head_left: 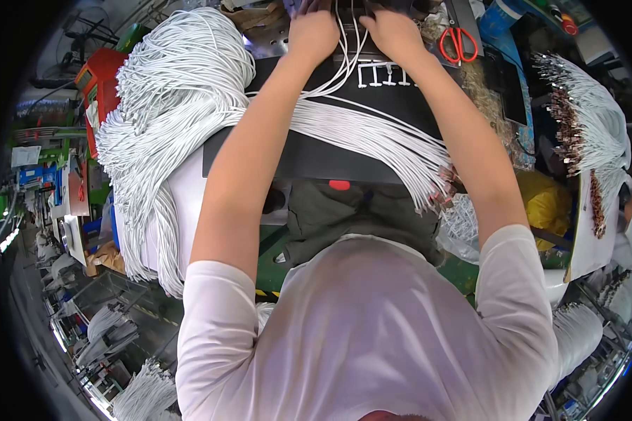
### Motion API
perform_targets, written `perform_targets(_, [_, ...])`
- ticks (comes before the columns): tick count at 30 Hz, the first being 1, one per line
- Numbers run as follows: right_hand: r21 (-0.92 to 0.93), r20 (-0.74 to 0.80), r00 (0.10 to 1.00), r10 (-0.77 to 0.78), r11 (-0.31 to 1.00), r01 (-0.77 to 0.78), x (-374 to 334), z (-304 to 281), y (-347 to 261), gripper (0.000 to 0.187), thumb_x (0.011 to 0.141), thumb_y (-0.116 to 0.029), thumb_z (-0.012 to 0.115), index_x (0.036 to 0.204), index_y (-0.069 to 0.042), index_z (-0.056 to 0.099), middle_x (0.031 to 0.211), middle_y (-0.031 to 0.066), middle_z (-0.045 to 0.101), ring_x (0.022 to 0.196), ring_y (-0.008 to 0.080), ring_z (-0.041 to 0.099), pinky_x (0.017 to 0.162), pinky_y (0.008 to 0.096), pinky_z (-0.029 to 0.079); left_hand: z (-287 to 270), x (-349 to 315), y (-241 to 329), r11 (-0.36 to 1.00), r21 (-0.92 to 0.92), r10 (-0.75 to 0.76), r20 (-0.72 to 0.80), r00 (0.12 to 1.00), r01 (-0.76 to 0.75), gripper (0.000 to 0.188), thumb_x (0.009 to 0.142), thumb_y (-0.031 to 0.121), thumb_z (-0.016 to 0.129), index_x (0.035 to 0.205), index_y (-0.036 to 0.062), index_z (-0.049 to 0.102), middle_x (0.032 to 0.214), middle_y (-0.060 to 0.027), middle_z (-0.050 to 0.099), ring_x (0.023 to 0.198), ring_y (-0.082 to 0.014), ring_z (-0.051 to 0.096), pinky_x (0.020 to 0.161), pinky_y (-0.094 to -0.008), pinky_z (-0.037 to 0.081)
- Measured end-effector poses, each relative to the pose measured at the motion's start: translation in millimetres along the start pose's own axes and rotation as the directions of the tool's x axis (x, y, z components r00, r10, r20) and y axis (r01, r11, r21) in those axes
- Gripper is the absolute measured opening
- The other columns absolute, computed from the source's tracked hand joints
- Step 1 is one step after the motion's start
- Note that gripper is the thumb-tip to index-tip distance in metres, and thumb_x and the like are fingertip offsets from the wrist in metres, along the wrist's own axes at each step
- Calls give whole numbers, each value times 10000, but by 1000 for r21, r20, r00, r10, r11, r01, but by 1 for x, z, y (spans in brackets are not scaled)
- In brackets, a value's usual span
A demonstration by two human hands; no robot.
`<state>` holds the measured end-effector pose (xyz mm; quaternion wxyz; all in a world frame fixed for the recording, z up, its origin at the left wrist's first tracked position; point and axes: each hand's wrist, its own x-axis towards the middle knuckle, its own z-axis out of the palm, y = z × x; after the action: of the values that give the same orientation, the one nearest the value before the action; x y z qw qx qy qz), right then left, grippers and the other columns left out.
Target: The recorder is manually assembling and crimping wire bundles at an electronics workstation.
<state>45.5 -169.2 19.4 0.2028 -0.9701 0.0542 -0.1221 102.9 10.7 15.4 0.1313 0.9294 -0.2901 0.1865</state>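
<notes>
Both my arms reach to the far edge of the black work surface (316, 158). My left hand (314, 34) is at the top of the picture, its fingers blurred and partly cut off. Close by on the right is my right hand (395, 34), thumb toward the left and the other fingers mostly hidden. A few white cables (344, 59) run up between the hands; whether either grips them cannot be made out. Below, a bundle of white cables (358, 125) lies across the surface under my forearms, its reddish-brown ends at the right.
A large heap of white cables (182, 63) spills over the left side. White comb-like plastic pieces (386, 74) lie near my right wrist, with red-handled scissors (459, 45) farther right. Another cable bundle (590, 112) hangs at the far right, near a yellow bag (544, 207).
</notes>
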Motion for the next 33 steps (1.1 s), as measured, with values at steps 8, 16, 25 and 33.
perform_targets(8, [603,-578,639,507,793,-83,-279,-68,132,248,1063,-134,527,907,11,653,888,31,662,808,119,611,742,271,518,-126,-268,17,-340,-659,405,541,737,670,380,1039,341,610,956,-23,679,885,-99,723,772,-174,686,671,-303,540])
perform_targets(16, [727,161,771,617,454,-515,-463,119,153,549,926,-153,621,1447,-32,496,1296,162,643,1149,289,611,964,472,496,-51,-359,-29,-264,-714,-581,654,484,648,295,1034,296,588,942,37,695,875,-46,732,703,-95,628,642,-250,506])
perform_targets(25, [-388,248,907,-340,823,414,-527,128,327,599,919,-337,604,1470,-129,495,1439,115,559,1355,334,491,1105,621,353,-38,-364,-46,-313,-672,-475,723,502,672,317,1016,310,617,988,21,743,918,-53,760,790,-106,684,729,-242,530])
perform_targets(33, [-364,670,739,-76,833,416,-599,137,365,678,904,-356,572,1548,-212,415,1544,115,461,1414,336,442,1139,677,290,-46,-365,-34,-368,-643,-508,744,434,672,322,1015,265,601,1003,-25,740,944,-96,755,845,-152,691,796,-280,542])
